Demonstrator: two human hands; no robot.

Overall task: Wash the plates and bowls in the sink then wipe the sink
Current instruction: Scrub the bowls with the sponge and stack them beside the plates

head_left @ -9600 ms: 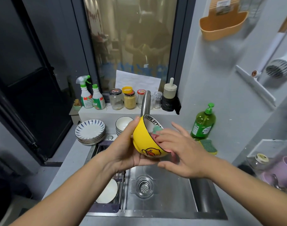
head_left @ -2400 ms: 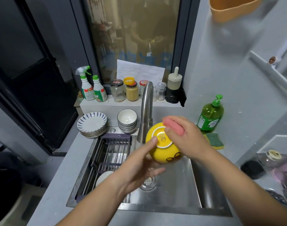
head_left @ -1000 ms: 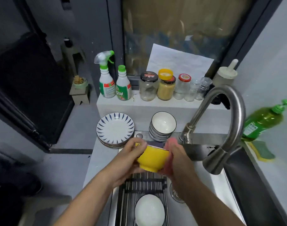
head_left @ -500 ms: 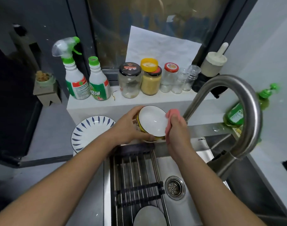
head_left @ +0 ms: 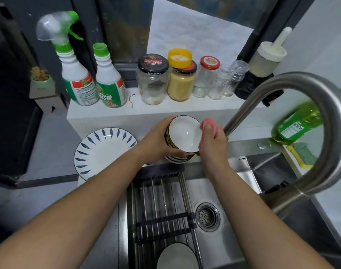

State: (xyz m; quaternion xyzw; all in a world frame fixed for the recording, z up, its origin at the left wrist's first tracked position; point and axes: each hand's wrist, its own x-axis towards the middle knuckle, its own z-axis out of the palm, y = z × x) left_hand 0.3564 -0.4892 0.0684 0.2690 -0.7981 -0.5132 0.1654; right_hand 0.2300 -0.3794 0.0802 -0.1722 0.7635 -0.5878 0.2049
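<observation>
**Entry: bowl, mid-scrub**

- Location: the bowl (head_left: 185,133), white inside, is tilted with its mouth toward me. It hangs over the back edge of the sink (head_left: 233,239), directly above a stack of bowls (head_left: 177,159) on the bench.
- Left grip (head_left: 158,138): wrapped round the bowl's outer wall and carrying it alone.
- Right grip (head_left: 212,140): closed on a pink sponge (head_left: 208,123), pressed at the bowl's right rim.

Hazards, as I judge them:
1. If the wall is soapy, it may slide from the left grip. The drop would land on the stack and chip both.
2. Hard sideways sponge pressure could twist the bowl loose.
3. The faucet (head_left: 320,94) neck stands just beside the right grip, so a wide stroke could strike it.
</observation>
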